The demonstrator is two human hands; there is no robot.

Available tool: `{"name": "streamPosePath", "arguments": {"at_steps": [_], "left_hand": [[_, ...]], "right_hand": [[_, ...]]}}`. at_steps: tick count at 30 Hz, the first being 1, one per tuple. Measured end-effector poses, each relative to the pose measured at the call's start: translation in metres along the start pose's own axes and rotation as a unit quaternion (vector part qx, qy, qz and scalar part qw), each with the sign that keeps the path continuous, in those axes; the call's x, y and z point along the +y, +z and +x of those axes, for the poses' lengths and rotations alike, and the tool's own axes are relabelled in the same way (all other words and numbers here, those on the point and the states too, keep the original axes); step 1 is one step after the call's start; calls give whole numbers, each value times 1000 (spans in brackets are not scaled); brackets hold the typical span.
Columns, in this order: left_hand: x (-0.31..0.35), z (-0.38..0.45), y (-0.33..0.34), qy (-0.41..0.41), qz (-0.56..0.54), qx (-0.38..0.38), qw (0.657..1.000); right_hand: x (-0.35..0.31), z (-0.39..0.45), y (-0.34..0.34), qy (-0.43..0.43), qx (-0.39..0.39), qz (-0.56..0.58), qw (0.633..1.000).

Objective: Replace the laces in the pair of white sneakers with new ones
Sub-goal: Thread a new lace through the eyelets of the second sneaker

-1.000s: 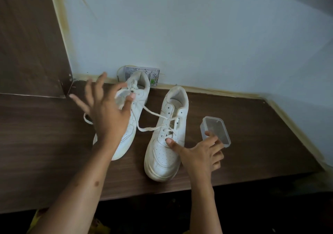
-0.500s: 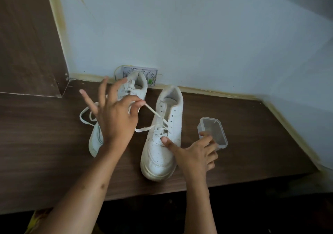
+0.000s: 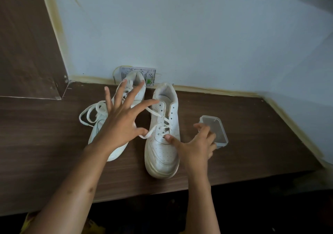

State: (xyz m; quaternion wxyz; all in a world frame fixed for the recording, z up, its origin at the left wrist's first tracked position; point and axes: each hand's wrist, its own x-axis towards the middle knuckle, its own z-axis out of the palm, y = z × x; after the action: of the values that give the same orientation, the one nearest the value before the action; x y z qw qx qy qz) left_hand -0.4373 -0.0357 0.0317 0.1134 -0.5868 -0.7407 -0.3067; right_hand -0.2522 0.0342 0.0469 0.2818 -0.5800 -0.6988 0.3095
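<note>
While two white sneakers are sitting side by side on the dark wooden tabletop (image 3: 243, 143), toes toward the person, the right sneaker (image 3: 163, 143) is being steadied by the right hand (image 3: 196, 143), thumb pressing on its tongue, fingers loosely bent and gripping nothing. Its lace (image 3: 153, 128) is trailing out leftward to the left hand (image 3: 119, 122), which is hovering with fingers splayed over the left sneaker (image 3: 100, 133). A clear plastic container (image 3: 215, 131) is lying just beside the right hand
</note>
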Motion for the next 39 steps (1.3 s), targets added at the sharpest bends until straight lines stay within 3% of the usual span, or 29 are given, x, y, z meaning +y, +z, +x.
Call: {"name": "streamPosePath", "arguments": {"at_steps": [2,4,8,11,14,17,20,23,26,30,34,39], "left_hand": [[1,0,-6,-2,-80,9,997],[9,1,-13,-3,-144,52,988],[24,6,-18,12,-184,138,973],[30,7,-16,32,-189,153,969],[25,11,-18,21,-193,211,958],[9,12,-20,-47,-218,274,936],[-2,9,-21,-117,-250,204,939],[-2,2,-22,-51,-270,68,959],[14,1,-19,1,-285,27,958],[30,4,0,69,-203,35,976],[26,9,2,61,-165,104,979],[-7,10,-17,-121,-129,257,950]], "right_hand": [[-2,1,-4,-43,-30,101,994],[-8,1,-9,-67,-112,212,968],[-19,-7,-13,-77,-370,322,868],[-25,-15,-7,-73,-460,358,809],[-23,-13,-9,-62,-453,374,807],[-10,-2,-27,-52,-447,370,813],[4,8,-47,-15,-329,398,856],[14,14,-55,-29,-222,345,912],[11,14,-50,-52,-217,311,924],[-6,8,-34,-111,-277,309,903],[-11,9,-30,-102,-298,327,891],[7,16,-47,-61,-285,286,913]]}}
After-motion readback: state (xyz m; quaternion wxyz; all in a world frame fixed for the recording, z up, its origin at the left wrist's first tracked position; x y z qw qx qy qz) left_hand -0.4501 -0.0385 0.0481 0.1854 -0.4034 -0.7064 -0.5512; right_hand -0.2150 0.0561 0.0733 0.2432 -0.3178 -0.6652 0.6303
